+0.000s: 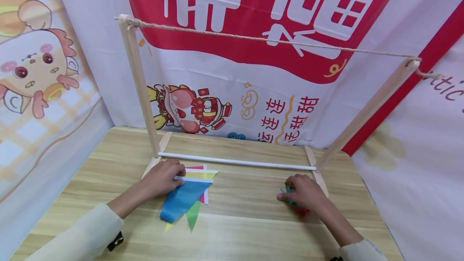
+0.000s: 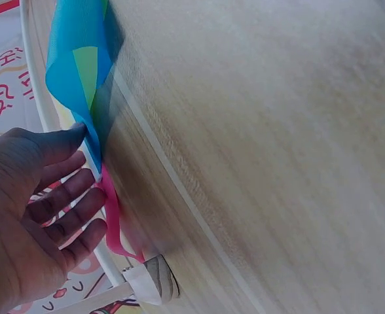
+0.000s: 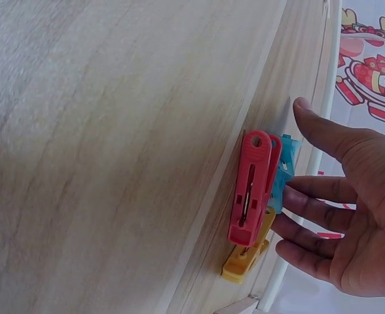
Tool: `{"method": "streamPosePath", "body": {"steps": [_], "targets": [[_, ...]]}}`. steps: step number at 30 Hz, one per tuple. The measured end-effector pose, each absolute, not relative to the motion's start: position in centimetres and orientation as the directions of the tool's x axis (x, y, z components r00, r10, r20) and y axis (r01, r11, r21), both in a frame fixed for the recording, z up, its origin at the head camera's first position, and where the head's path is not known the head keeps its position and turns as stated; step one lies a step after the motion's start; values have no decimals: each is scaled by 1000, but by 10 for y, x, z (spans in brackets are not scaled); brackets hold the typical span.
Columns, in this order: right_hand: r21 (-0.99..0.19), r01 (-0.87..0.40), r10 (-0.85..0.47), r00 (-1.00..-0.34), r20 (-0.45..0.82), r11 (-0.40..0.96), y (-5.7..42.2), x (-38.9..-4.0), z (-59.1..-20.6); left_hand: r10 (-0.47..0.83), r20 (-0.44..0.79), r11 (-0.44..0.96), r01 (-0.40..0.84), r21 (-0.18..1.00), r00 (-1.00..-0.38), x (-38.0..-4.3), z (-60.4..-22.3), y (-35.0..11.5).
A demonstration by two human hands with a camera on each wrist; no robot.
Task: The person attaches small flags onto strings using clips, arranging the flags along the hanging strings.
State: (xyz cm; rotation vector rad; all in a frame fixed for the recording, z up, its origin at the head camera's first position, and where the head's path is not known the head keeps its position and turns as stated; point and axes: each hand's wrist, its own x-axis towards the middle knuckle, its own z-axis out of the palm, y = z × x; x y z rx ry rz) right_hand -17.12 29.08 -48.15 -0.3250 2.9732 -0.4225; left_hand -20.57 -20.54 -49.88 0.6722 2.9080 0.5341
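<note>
Blue pennant (image 1: 186, 198) pinched by the left hand (image 1: 164, 176); teal clothespin (image 3: 285, 163) at the right hand (image 1: 306, 190)

Head view: the left hand grips the pennant's white-banded edge between thumb and fingers, the blue cloth spreading toward the wearer. Just right of that hand, partly beneath the blue, show a yellow pennant (image 1: 199, 175), a pink pennant (image 1: 202, 198) and a green pennant (image 1: 193, 216) on the bench (image 1: 246, 237). Beyond both hands stands a wooden frame (image 1: 140, 83) with a rope (image 1: 232, 35) and white rod (image 1: 237, 161).

Left wrist view: blue cloth curls beyond the thumb; pink runs beside the fingertips.

Right wrist view: relaxed fingers touch the teal clothespin, thumb spread away; a red clothespin (image 3: 250, 190) and yellow clothespin (image 3: 239, 263) lie near the fingertips.
</note>
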Motion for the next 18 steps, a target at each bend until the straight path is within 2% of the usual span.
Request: {"method": "streamPosePath", "body": {"steps": [8, 18], "targets": [[-290, -220, -250, -966, -71, 931, 289, -176, -484, 427, -39, 837, 379, 395, -903, -206, -498, -206], [-315, -180, -225, -968, -114, 932, 284, -178, -485, 413, -63, 791, 323, 520, -909, -213, -502, -208]]}}
